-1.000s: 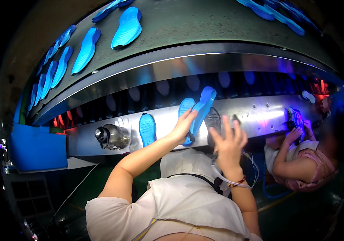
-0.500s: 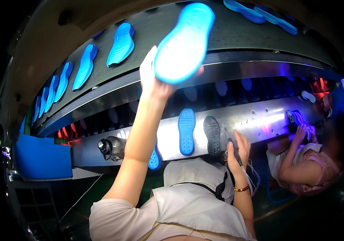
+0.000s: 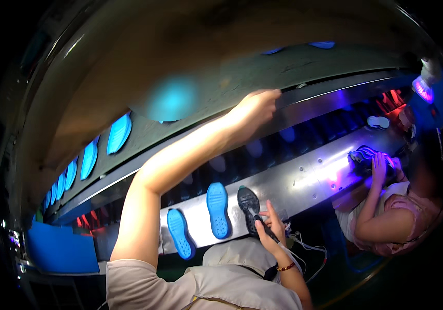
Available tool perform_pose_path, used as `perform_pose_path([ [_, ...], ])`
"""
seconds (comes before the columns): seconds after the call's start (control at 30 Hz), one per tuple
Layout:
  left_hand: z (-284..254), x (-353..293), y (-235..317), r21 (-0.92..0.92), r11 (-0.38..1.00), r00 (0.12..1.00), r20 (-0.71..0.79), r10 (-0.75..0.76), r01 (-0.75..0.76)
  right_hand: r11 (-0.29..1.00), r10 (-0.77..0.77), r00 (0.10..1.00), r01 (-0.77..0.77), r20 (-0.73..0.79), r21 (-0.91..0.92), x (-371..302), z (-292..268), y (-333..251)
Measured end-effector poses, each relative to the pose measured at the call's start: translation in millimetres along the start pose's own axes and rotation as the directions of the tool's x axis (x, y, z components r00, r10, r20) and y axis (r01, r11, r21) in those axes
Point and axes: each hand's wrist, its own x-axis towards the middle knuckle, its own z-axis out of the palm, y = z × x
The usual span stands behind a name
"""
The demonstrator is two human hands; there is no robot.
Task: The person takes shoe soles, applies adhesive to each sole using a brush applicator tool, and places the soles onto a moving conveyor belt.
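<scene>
My left hand [image 3: 258, 111] is over the near edge of the grey conveyor belt, fingers curled in, with no sole showing in it. My right hand [image 3: 273, 230] grips a slim black-handled tool [image 3: 261, 221], kind unclear, its pale end over the black sole [image 3: 248, 199] on the metal ledge. Left of it lie a blue sole [image 3: 218, 209] and another blue sole [image 3: 179, 232], which overhangs the ledge's near edge. A glowing, blurred blue shape [image 3: 172, 98] shows at the belt, partly behind the brownish hood.
Several blue soles, among them one sole [image 3: 119, 134], line the belt [image 3: 216, 93] at left. The brown hood [image 3: 107, 67] overhangs it. White cables [image 3: 304, 248] hang by my right wrist. A co-worker [image 3: 387, 217] handles a shoe [image 3: 363, 160] at right. A lamp [image 3: 423, 90] glows there.
The blue sole has left my left hand, which has moved right and curled. My right hand has brought the tool over the black sole. The whole view has shifted.
</scene>
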Motion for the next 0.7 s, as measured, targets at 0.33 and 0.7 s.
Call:
perform_pose_path([
  [0.33, -102.6, 197.3, 47.4, 0.987, 0.158, 0.715, -0.105, 0.691, -0.008, 0.999, 0.041, 0.999, -0.041, -0.006, -0.02, -5.5, -6.6, 2.7],
  [0.7, -84.5, -115.8, -47.2, 0.87, 0.266, 0.447, -0.06, 0.893, -0.415, 0.997, 0.06, 0.989, -0.067, 0.135, 0.048, 9.2, 0.0, 5.1],
])
